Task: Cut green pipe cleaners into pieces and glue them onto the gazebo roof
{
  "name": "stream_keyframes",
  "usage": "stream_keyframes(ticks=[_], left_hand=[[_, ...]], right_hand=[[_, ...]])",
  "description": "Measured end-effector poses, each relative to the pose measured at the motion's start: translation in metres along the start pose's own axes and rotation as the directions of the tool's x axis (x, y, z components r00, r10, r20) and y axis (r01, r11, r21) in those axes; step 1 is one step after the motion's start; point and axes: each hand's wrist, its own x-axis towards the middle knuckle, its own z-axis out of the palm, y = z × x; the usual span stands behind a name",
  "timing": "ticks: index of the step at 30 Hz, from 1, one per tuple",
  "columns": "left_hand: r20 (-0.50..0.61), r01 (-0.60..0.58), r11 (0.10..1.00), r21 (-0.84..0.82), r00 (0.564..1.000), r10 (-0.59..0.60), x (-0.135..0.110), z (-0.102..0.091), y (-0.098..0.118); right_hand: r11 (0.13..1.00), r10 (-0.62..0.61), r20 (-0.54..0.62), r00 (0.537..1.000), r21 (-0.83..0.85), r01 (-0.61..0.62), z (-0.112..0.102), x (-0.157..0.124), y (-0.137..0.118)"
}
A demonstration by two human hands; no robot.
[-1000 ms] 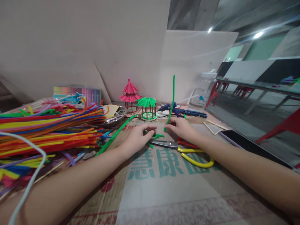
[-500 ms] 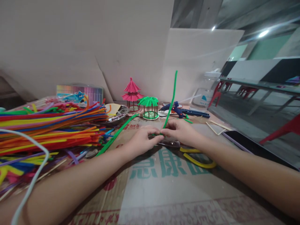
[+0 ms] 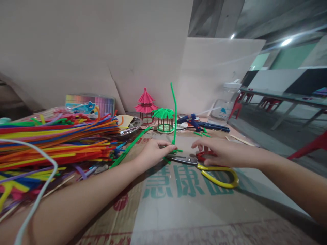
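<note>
My left hand (image 3: pixel 155 152) pinches the lower end of a green pipe cleaner (image 3: pixel 174 112) that stands nearly upright from the cardboard sheet (image 3: pixel 178 211). Short green pieces lie under its fingertips. My right hand (image 3: pixel 219 151) hovers with fingers spread just above the yellow-handled scissors (image 3: pixel 212 170), which lie flat on the cardboard beside a small red tool. It holds nothing. A long green pipe cleaner (image 3: pixel 130 147) lies to the left of my left hand.
A big pile of coloured pipe cleaners (image 3: pixel 56 143) fills the left. Behind stand a pink pagoda model (image 3: pixel 145 103), a green pavilion model (image 3: pixel 164 119), a blue glue gun (image 3: pixel 196 123), a marker box (image 3: pixel 89 103), a metal dish (image 3: pixel 129 126) and a plastic jar (image 3: pixel 226 102). A white cable (image 3: pixel 38 197) loops at front left.
My right hand let go of the upright green pipe cleaner and moved right and down over the scissors. My left hand now holds the pipe cleaner alone, its top leaning slightly left.
</note>
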Motion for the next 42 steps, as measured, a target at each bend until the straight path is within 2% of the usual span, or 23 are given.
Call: stream_keyframes(ticks=[4,6,13,17,20,22,24,26,30,33,38,42], left_hand=[[0.003,0.075,0.997,-0.025,0.997,-0.075,-0.004,-0.001,0.010],[0.004,0.092,0.995,-0.029,0.996,-0.092,-0.005,-0.001,0.012],[-0.037,0.033,0.996,-0.086,0.999,-0.036,-0.001,-0.003,0.004],[-0.057,0.017,0.985,-0.171,0.998,-0.027,0.004,0.000,-0.007],[-0.043,-0.009,0.979,-0.202,0.999,0.000,0.006,0.002,-0.012],[-0.009,-0.016,0.979,-0.205,1.000,0.014,0.004,0.003,-0.010],[0.024,-0.015,0.985,-0.174,1.000,0.020,0.000,0.002,-0.003],[0.042,-0.016,0.993,-0.117,0.999,0.021,-0.004,0.001,0.006],[0.047,-0.040,0.994,-0.104,0.998,0.045,-0.007,0.000,0.017],[0.069,-0.046,0.990,-0.130,0.996,0.055,-0.005,0.002,0.010],[0.137,-0.076,0.985,-0.152,0.986,0.097,0.000,0.007,-0.008],[0.159,-0.098,0.980,-0.174,0.979,0.126,0.000,0.010,-0.012]], right_hand=[[0.992,-0.097,0.105,0.990,-0.075,0.105,0.002,-0.017,0.005],[0.988,-0.101,0.130,0.986,-0.100,0.114,0.007,-0.017,0.006],[0.984,-0.086,0.026,0.996,-0.154,0.089,0.025,-0.010,0.009],[0.990,-0.133,-0.044,0.990,-0.047,0.131,0.025,-0.009,0.005],[0.976,-0.125,-0.199,0.972,0.152,0.156,0.027,-0.004,0.000],[0.915,-0.016,-0.321,0.947,0.376,0.143,0.031,0.002,-0.005],[0.807,0.115,-0.390,0.914,0.573,0.143,0.035,0.010,-0.010],[0.725,0.181,-0.427,0.886,0.667,0.174,0.038,0.021,-0.016],[0.654,0.153,-0.480,0.864,0.705,0.275,0.044,0.043,-0.027],[0.627,0.102,-0.485,0.868,0.709,0.323,0.053,0.053,-0.032],[0.692,0.105,-0.536,0.837,0.644,0.326,0.066,0.053,-0.036],[0.695,0.123,-0.524,0.843,0.652,0.304,0.068,0.051,-0.036]])
